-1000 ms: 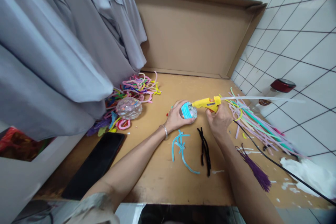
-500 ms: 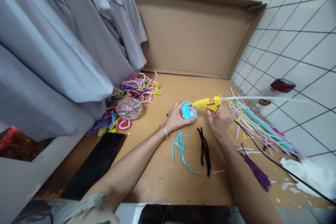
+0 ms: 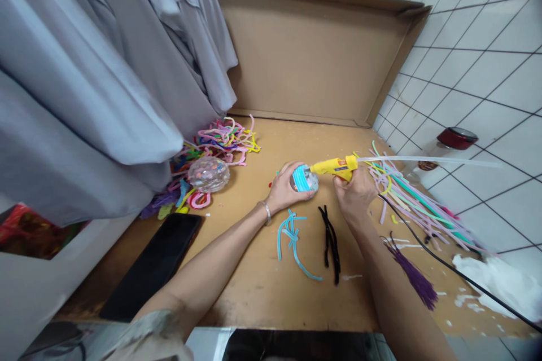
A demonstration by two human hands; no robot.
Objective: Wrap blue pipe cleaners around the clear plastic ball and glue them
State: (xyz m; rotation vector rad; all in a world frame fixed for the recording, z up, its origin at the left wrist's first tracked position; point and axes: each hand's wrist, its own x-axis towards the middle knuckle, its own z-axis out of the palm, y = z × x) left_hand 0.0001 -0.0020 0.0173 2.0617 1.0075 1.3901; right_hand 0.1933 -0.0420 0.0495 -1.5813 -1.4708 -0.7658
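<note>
My left hand point(image 3: 284, 189) is closed round a clear ball point(image 3: 312, 180) banded with light blue pipe cleaners point(image 3: 301, 179). In my right hand point(image 3: 357, 192) is a yellow hot glue gun point(image 3: 336, 167), its nozzle at the blue band's edge. A long translucent glue stick point(image 3: 427, 159) sticks out of the gun's back. Loose blue pipe cleaners point(image 3: 290, 232) and black pipe cleaners point(image 3: 332, 245) lie on the table just below my hands. The trigger fingers are partly hidden behind the gun.
Left of my hands are a second clear ball point(image 3: 209, 174), a heap of coloured pipe cleaners point(image 3: 224, 138) and a black phone point(image 3: 152, 268). On the right lie long pastel pipe cleaners point(image 3: 417, 203), a purple tassel point(image 3: 412, 276), white tissue point(image 3: 495, 282), a red-lidded jar point(image 3: 457, 138) and a black cord point(image 3: 449, 262).
Almost nothing differs. The glue gun and my right hand have shifted very slightly to the right, while my left hand keeps its hold on the ball.
</note>
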